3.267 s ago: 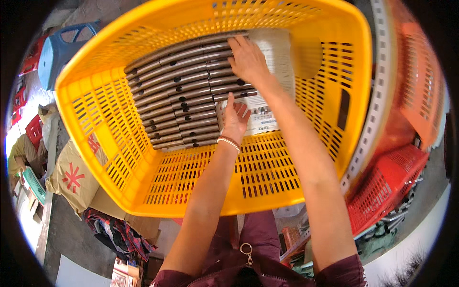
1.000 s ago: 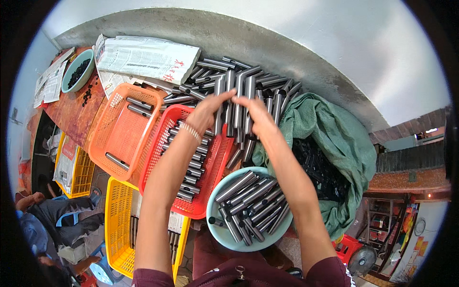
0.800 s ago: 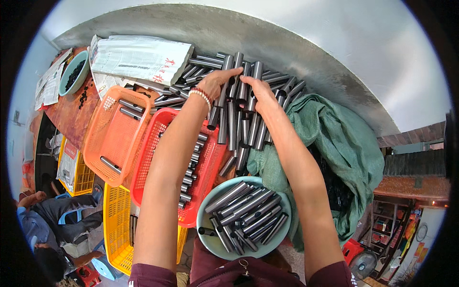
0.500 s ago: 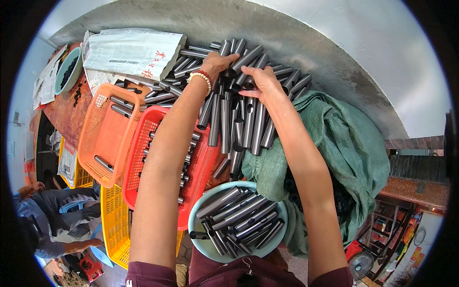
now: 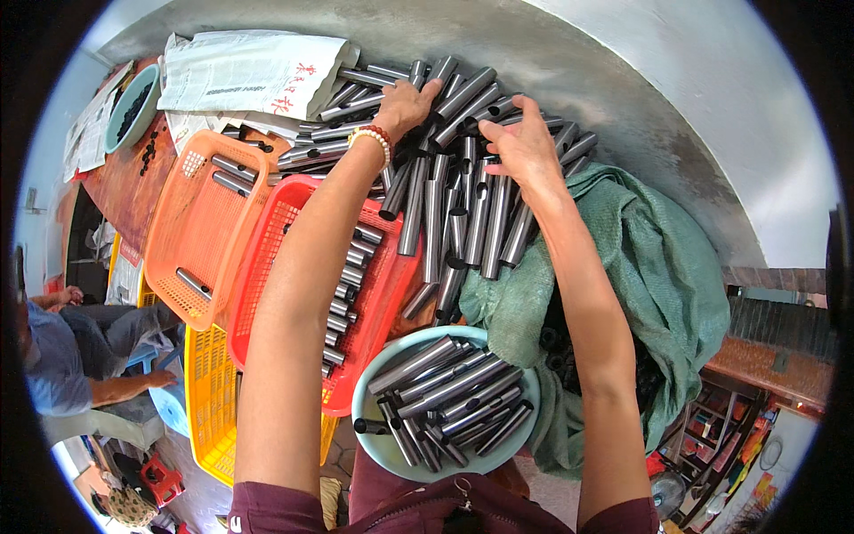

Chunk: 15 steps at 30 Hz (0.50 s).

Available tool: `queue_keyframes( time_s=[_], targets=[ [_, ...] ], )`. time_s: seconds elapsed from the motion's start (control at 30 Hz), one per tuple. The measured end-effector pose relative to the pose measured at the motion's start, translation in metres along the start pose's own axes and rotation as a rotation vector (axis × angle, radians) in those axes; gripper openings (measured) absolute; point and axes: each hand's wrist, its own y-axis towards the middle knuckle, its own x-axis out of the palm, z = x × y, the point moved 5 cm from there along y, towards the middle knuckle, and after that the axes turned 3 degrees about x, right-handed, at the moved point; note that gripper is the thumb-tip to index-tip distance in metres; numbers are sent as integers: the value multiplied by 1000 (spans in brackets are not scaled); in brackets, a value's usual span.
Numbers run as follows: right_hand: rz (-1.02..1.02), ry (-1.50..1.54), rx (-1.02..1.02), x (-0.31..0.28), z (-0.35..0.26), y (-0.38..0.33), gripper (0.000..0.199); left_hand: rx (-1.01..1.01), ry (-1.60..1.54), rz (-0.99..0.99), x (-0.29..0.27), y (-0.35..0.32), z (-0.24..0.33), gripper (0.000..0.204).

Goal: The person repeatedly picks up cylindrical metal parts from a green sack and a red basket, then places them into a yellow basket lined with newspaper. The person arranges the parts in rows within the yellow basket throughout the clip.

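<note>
Head view. Both forearms extend up from the lower edge to a heap of grey metal tubes [image 5: 463, 191] on the table top [image 5: 569, 53]. The left hand [image 5: 405, 107], a beaded bracelet [image 5: 372, 138] at its wrist, lies palm down on the far part of the heap, fingers curled over several tubes; whether they grip any cannot be told. The right hand [image 5: 525, 147] rests just beside it, fingers spread and bent down onto the tubes, not closed on any one.

Near the hands most tubes lie side by side, long axes running towards and away from the person; those at the far edge fan out diagonally.

More tubes fill a pale blue bowl [image 5: 378, 440] near the body and line a red basket [image 5: 285, 267]. A green cloth [image 5: 658, 267] lies to the right, a folded newspaper [image 5: 253, 71] far left.
</note>
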Motion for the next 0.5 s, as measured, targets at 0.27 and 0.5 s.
queue_keyframes(
  time_s=[0.27,0.5],
  targets=[
    [46,-62,-83,-2,-7,-29,60,494,362,51,2,-21,-3,35],
    [54,-192,-198,35,-20,-57,52,553,37,313,-27,-77,-30,43]
  ],
)
